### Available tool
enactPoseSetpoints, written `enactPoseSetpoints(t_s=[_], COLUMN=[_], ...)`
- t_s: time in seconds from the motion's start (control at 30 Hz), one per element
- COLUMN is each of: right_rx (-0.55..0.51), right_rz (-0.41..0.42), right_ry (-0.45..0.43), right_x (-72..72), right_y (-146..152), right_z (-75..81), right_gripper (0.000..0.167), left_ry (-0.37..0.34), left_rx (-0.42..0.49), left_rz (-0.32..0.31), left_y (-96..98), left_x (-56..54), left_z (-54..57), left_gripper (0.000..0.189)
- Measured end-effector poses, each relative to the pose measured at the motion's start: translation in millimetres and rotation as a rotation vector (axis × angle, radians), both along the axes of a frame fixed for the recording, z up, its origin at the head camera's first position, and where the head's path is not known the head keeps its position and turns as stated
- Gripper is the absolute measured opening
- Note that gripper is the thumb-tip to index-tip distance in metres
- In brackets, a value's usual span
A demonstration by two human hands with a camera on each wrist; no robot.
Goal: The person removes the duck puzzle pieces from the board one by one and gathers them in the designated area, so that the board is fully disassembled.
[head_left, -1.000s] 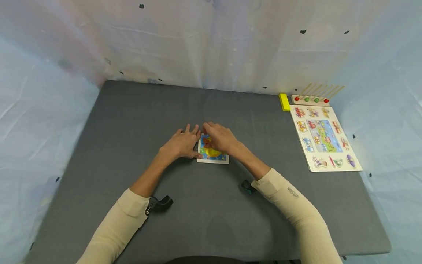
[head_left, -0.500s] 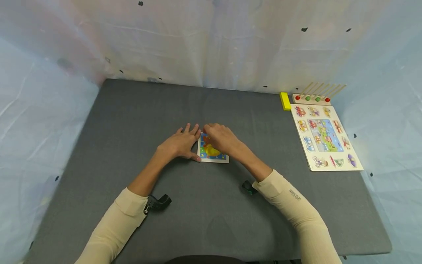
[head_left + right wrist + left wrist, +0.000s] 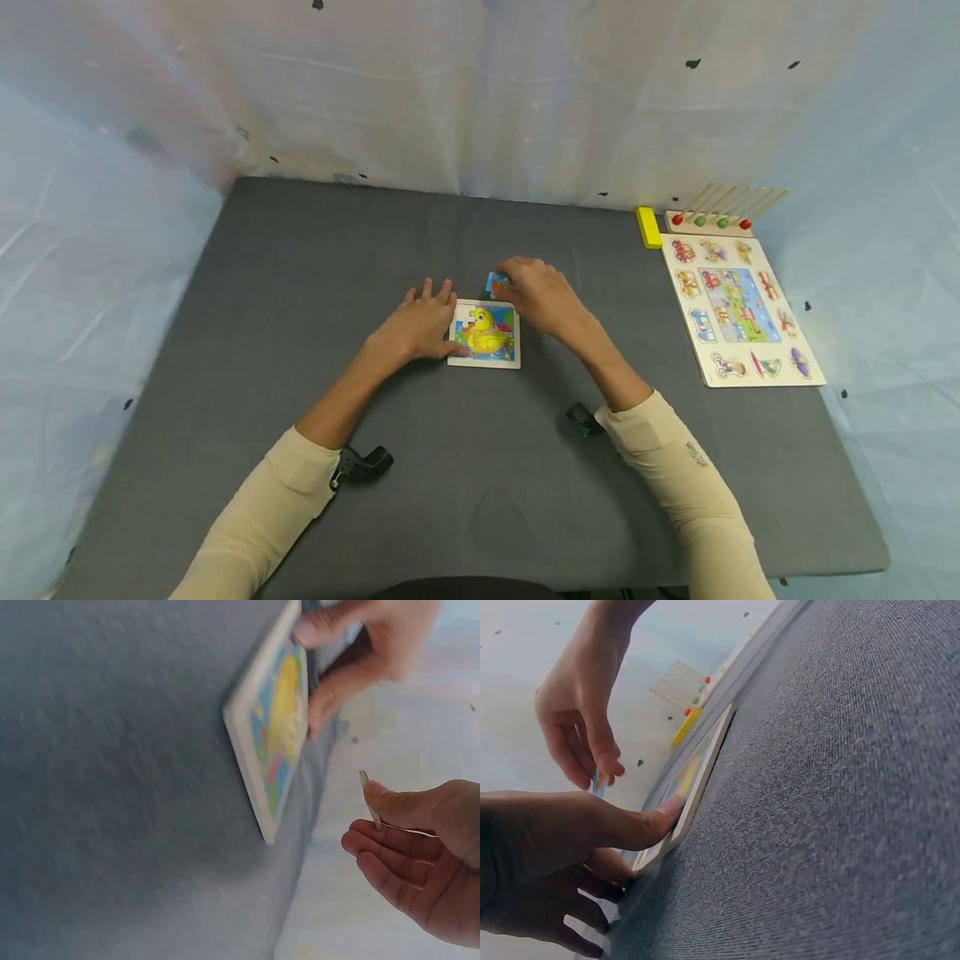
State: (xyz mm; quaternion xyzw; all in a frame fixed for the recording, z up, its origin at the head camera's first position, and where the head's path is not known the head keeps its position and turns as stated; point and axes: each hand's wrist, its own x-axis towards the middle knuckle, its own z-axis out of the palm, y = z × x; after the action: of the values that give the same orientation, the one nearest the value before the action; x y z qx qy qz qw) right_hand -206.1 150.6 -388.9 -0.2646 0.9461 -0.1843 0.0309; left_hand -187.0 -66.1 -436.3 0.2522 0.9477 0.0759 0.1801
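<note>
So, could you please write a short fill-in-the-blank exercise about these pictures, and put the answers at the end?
1. The right hand holds a small piece between its fingers and ____.
2. The left hand touches the puzzle, whose picture shows a yellow ____.
3. The block beside the bead stand is coloured ____.
4. The bead stand carries red beads and ____ ones.

Missing words: thumb; duck; yellow; green.

Right hand (image 3: 546, 296) pinching a little blue piece (image 3: 494, 282) near the duck puzzle (image 3: 489, 337). Left hand (image 3: 415, 327) has a thumb on it.
</note>
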Motion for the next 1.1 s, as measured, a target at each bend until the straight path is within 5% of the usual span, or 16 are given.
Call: enactPoseSetpoints(t_s=[0.27,0.5,0.9,1.1], right_rx=[-0.08,-0.061,0.062,0.089], right_rz=[-0.068,-0.116,-0.09,-0.077], right_ry=[0.018,0.015,-0.128,-0.129], right_x=[-8.1,-17.1,-31.8,-29.7], right_y=[33,62,86,91], right_z=[16.3,18.7,-24.9,-40.4], right_gripper=[0.032,0.03,0.029,0.032], left_ry=[0.01,-0.095,-0.131,-0.136], left_rx=[-0.002,0.025,0.032,0.03], left_rz=[0.003,-0.01,-0.026,-0.022], left_y=[-1.1,-7.7,-13.0,-11.3], left_x=[3.8,1.1,-0.4,0.2], left_z=[-0.2,1.4,2.5,4.1], left_gripper=[0.103,0.111,0.118,0.119])
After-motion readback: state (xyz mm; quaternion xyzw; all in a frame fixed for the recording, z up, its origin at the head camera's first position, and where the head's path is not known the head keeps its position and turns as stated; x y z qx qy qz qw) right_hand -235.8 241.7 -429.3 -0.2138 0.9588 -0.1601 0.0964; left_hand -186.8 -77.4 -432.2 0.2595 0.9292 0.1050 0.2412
